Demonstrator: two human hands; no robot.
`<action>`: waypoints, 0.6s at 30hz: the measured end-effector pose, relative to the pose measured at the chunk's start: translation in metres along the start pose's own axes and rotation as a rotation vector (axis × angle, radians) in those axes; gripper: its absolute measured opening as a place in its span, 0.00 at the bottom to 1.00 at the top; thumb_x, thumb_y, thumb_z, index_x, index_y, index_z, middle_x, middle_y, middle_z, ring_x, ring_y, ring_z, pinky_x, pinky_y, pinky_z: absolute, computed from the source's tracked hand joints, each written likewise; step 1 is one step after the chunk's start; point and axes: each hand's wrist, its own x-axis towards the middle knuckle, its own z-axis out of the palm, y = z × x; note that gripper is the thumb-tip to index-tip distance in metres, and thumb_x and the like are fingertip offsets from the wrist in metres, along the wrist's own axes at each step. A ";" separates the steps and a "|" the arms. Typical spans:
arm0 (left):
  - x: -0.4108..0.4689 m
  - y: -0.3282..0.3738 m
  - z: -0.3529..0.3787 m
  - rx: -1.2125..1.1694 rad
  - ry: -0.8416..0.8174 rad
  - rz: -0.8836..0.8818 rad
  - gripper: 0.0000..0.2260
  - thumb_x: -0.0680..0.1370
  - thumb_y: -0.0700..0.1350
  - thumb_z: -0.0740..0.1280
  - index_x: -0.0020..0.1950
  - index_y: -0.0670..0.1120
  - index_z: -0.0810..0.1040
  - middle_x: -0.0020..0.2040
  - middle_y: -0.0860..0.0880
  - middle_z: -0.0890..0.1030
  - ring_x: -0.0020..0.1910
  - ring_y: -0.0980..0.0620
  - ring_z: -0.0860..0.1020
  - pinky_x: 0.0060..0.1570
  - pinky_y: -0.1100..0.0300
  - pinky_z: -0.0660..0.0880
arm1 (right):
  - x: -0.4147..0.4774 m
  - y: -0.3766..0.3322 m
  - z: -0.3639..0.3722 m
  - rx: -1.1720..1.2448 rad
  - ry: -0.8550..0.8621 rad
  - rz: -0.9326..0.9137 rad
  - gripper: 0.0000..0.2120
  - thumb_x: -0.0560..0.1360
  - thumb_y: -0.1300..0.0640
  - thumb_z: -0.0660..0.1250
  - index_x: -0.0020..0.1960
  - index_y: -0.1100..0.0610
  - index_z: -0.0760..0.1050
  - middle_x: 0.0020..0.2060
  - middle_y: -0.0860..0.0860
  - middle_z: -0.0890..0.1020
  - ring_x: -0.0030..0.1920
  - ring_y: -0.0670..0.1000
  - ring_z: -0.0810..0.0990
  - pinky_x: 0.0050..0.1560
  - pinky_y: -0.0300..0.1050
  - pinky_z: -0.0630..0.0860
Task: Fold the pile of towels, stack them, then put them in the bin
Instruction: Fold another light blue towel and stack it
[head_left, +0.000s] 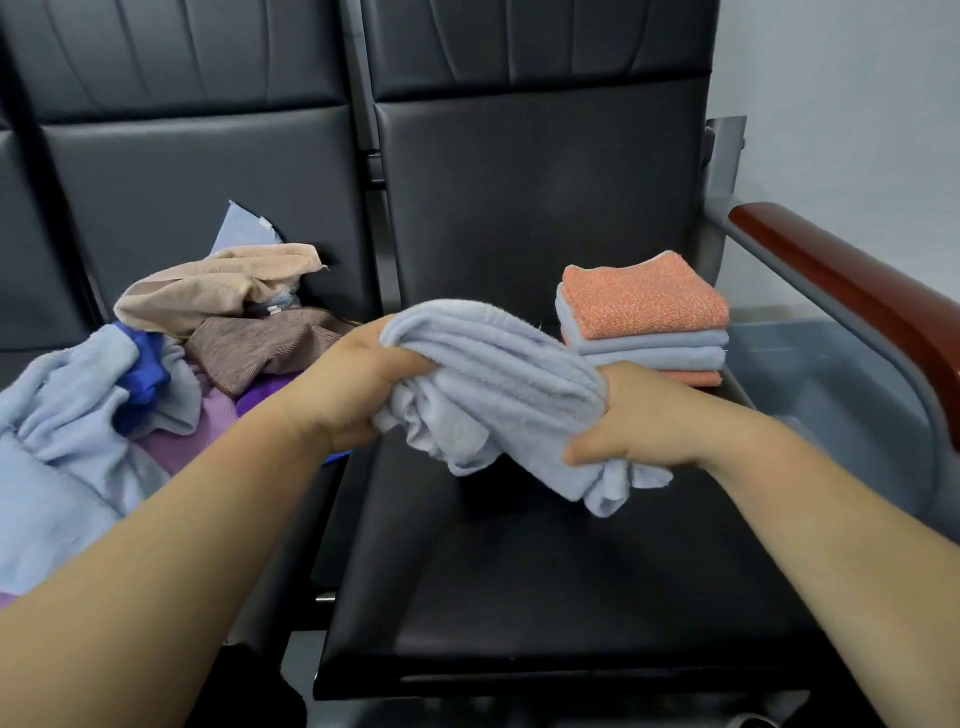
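Observation:
A crumpled light blue towel (498, 384) hangs bunched above the black seat (519, 571) of the right-hand chair. My left hand (358, 384) grips its left end and my right hand (639, 421) grips its right end. Behind my right hand, at the seat's back right, stands a neat stack of folded towels (644, 322), orange on top with light blue and orange below. On the left seat lies an unfolded pile of towels (156, 353) in beige, brown, purple, dark blue and light blue.
A grey translucent bin (831, 384) sits to the right of the chair, under a wooden-topped armrest (852, 291). Black padded chair backs (519, 156) rise behind both seats. A pale wall fills the top right.

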 end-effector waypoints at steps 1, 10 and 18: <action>0.000 -0.001 0.004 -0.057 -0.018 0.016 0.12 0.73 0.39 0.69 0.55 0.41 0.83 0.38 0.33 0.76 0.35 0.40 0.73 0.32 0.52 0.61 | 0.002 -0.001 0.002 -0.092 0.046 0.025 0.09 0.70 0.56 0.75 0.42 0.57 0.75 0.27 0.50 0.78 0.29 0.47 0.77 0.32 0.45 0.73; -0.001 -0.002 0.006 1.070 -0.128 0.021 0.09 0.69 0.42 0.76 0.38 0.44 0.76 0.33 0.47 0.78 0.32 0.53 0.71 0.36 0.52 0.73 | 0.013 0.010 0.002 -0.255 0.183 0.015 0.11 0.80 0.55 0.64 0.38 0.52 0.73 0.31 0.50 0.75 0.32 0.47 0.71 0.38 0.47 0.71; 0.038 0.029 -0.030 1.505 0.108 0.029 0.11 0.77 0.46 0.66 0.36 0.50 0.69 0.36 0.50 0.77 0.39 0.45 0.76 0.40 0.55 0.70 | 0.044 -0.023 -0.025 -0.367 0.193 -0.095 0.11 0.73 0.60 0.69 0.37 0.51 0.70 0.29 0.47 0.74 0.31 0.49 0.73 0.32 0.40 0.67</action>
